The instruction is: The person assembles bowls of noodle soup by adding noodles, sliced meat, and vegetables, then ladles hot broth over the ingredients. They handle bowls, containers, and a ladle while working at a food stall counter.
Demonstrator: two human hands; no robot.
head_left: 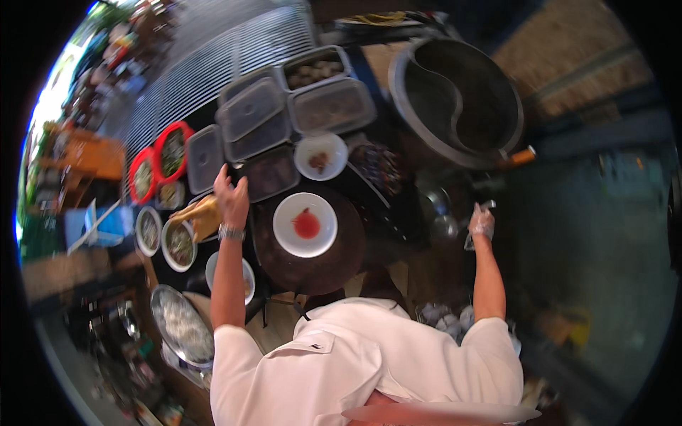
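My left hand (pixel 231 197), bare with a metal watch at the wrist, reaches over the front of the lidded plastic boxes. Its thumb and fingers are apart, and I see nothing in it. Beside it are a dark-filled box (pixel 268 174) and a yellow-brown bag or cloth (pixel 206 216). Out to the right, my right hand (pixel 482 223) wears a clear plastic glove. Its fingers are closed round a thin metal handle (pixel 488 204); the rest of that utensil is hard to make out. Between my arms, a white bowl (pixel 284 226) with red sauce inside stands on a round dark stand (pixel 348 248).
A large divided metal pot (pixel 399 106) stands at the back right. Clear boxes (pixel 332 106) line the far side, with a white bowl (pixel 339 165) of brown bits before them. Red-rimmed containers (pixel 189 131) and white bowls of greens (pixel 190 265) sit left, above a metal tray (pixel 158 312).
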